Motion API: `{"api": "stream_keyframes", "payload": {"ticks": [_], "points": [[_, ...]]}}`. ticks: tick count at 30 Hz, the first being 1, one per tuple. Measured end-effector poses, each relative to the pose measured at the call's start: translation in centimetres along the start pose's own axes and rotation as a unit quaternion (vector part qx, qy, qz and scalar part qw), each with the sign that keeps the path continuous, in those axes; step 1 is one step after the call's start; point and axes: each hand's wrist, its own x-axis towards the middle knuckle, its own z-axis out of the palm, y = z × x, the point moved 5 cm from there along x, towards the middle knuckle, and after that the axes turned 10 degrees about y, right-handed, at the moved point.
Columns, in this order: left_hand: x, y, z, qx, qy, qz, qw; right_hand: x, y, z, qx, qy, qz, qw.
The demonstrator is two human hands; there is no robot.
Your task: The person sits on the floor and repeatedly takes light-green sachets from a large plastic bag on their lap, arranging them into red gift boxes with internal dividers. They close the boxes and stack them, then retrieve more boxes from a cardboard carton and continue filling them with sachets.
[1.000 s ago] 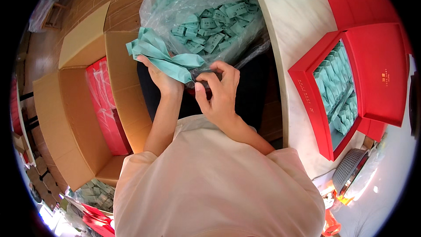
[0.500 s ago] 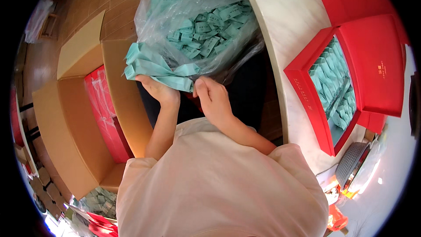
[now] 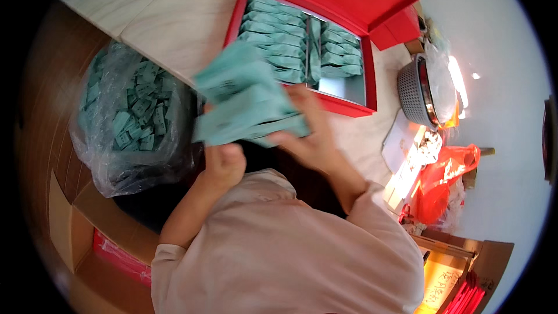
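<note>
My left hand (image 3: 224,166) is closed on the near side of a bunch of teal paper packets (image 3: 247,110), its thumb showing below them. My right hand (image 3: 314,131) grips the right end of the same bunch, fingers behind and thumb in front. Motion blurs the packets. Just beyond them, an open red gift box (image 3: 372,99) stands on the table, its lid tipped back. Rows of similar teal packets (image 3: 273,29) fill its left part, and more packets (image 3: 340,49) sit on the right above a bare pale patch. The held bunch hides the box's near left corner.
To the left, a clear plastic bag (image 3: 104,163) holds many loose teal packets. A cardboard box (image 3: 116,212) with red wrapped contents stands at the lower left. On the pale table (image 3: 168,17), a grey basket (image 3: 411,90) and a red plastic bag (image 3: 439,189) lie to the right.
My view has turned right toward the table. Both hands have brought the bunch of packets from beside the plastic bag to the near side of the gift box.
</note>
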Motion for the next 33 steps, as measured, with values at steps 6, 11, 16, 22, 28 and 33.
{"api": "stream_keyframes", "payload": {"ticks": [6,11,16,22,28,33], "points": [[3.0,3.0,2.2,-0.146,0.032,-0.101,0.984,0.2,5.0,-15.7,-0.188,-0.121,0.087,0.971],[2.4,1.3,1.7,-0.175,0.061,-0.159,0.97,0.1,10.0,-18.1,-0.214,-0.21,0.253,0.92],[1.5,0.1,0.4,-0.153,0.077,-0.193,0.966,1.4,13.5,-15.3,-0.298,-0.206,0.18,0.914],[0.9,-1.3,0.0,-0.168,0.074,-0.232,0.955,0.3,14.1,-13.0,-0.402,-0.168,0.091,0.895],[0.6,-2.1,0.0,-0.162,0.063,-0.247,0.953,0.6,13.0,-12.2,-0.381,-0.146,0.07,0.91],[0.3,-2.8,-0.5,-0.168,0.069,-0.266,0.947,0.7,13.1,-12.1,-0.388,-0.167,0.056,0.905]]}}
